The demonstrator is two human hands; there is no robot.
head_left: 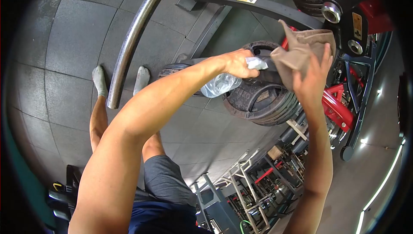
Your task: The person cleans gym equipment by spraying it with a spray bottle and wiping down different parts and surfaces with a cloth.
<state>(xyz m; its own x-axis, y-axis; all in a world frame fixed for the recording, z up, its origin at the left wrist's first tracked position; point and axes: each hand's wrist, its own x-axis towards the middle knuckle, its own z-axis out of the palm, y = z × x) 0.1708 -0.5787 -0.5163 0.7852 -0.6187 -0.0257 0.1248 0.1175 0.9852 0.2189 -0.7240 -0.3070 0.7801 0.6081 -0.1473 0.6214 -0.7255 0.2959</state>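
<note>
A clear plastic spray bottle (220, 85) with a whitish head hangs from my left hand (238, 63). The fingers of that hand are closed round its top, and the bottle is tilted. My right hand (313, 79) has hold of a brown cloth (301, 47), bunched and folded, with my fingers pressed against it. The cloth is up near the dark frame of a gym machine (275, 10). Below both hands sit black weight plates (258, 100), stacked on the machine's peg; their surface looks dusty. Part of the plates is hidden by the cloth and my left hand.
A curved metal bar (135, 40) runs across the upper left, close to my socked feet (142, 78). Red machine parts (337, 107) lie beyond my right forearm. Gym racks (241, 191) stand lower down. Grey rubber tiles (77, 36) cover the floor.
</note>
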